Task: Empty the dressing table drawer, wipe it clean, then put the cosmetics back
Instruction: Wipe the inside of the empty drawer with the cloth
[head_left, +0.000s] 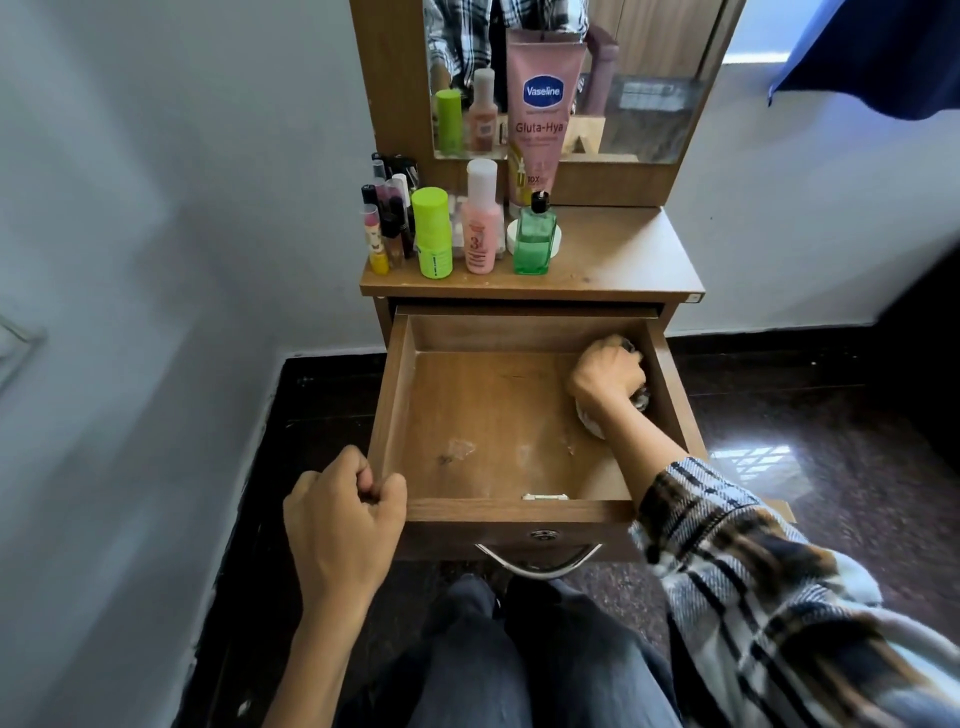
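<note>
The wooden drawer (395, 405) is pulled out, its floor bare except at the right rear. There my right hand (605, 376) is closed over a round glass or clear item (641, 400), mostly hidden under the hand; a pale rounded object (589, 421) lies beside the wrist. My left hand (343, 512) grips the drawer's front left corner with fingers curled. On the table top (623, 260) stand a lime green bottle (432, 231), a pink bottle (480, 218), a green glass bottle (535, 236), a tall pink Vaseline tube (540, 111) and several lip products (384, 218).
A mirror (649, 104) rises behind the table top. Whitish smears mark the drawer floor (467, 452). A metal handle (540, 564) hangs on the drawer front above my knees. White wall to the left, dark glossy floor (805, 415) to the right.
</note>
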